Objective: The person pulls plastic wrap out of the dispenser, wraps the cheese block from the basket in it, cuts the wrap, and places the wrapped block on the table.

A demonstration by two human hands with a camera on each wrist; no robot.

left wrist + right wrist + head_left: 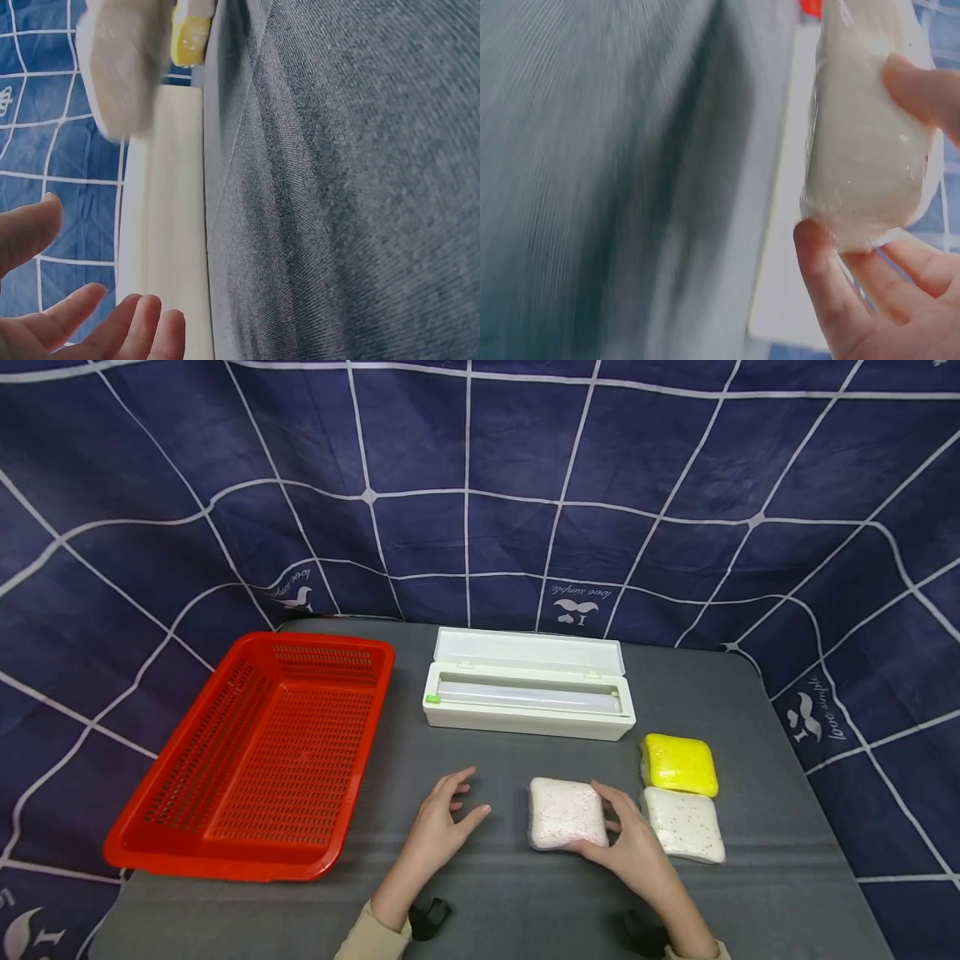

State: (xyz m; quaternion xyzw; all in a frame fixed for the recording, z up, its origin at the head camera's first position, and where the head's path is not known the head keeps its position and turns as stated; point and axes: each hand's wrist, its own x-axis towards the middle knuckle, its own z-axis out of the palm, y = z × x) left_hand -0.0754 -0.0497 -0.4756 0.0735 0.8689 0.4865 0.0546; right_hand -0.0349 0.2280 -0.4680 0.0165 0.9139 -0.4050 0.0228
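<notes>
In the head view my right hand [630, 843] grips the right end of a speckled pinkish-white block [567, 813], rounded and cased in clear plastic. The right wrist view has the thumb on one side of this block [862, 142] and the fingers at its end, with the block raised off the cloth. My left hand [438, 827] is to its left, fingers spread and apart from it. A yellow wrapped block [678, 764] and a white speckled block [682, 825] lie just right of my right hand.
A white cling film dispenser [528, 717] stands at the back middle, lid up, with a roll inside. On the left is a red slotted plastic basket [371, 735]. Grey cloth [495, 910] covers the table, and a blue gridded curtain [420, 452] surrounds it.
</notes>
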